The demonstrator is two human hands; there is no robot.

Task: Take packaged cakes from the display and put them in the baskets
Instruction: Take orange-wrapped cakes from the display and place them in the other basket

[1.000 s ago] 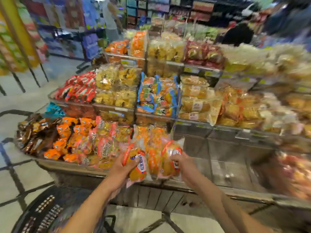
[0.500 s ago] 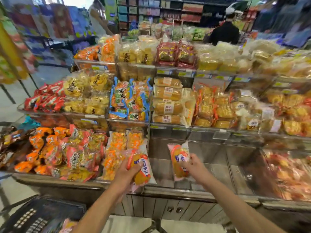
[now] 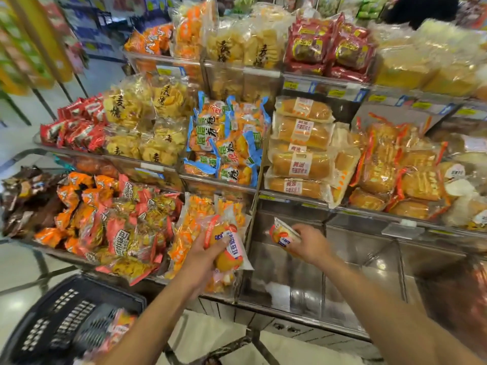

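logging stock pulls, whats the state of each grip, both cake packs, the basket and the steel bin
left grip: curled round the left cake pack
left cake pack: held, not yet in the basket
right grip: pinching the right cake pack
right cake pack: tilted, held over the steel bin
basket: low at left, a pack inside
steel bin: bare metal showing

- A shop, by its look a supermarket: a tiered display (image 3: 286,262) packed with packaged cakes (image 3: 300,164) and snack bags (image 3: 126,233).
- Yellow price tags (image 3: 336,93) line the shelf edges.
- A black shopping basket (image 3: 66,314) stands near left.
- More stocked shelves (image 3: 105,14) stand far left.
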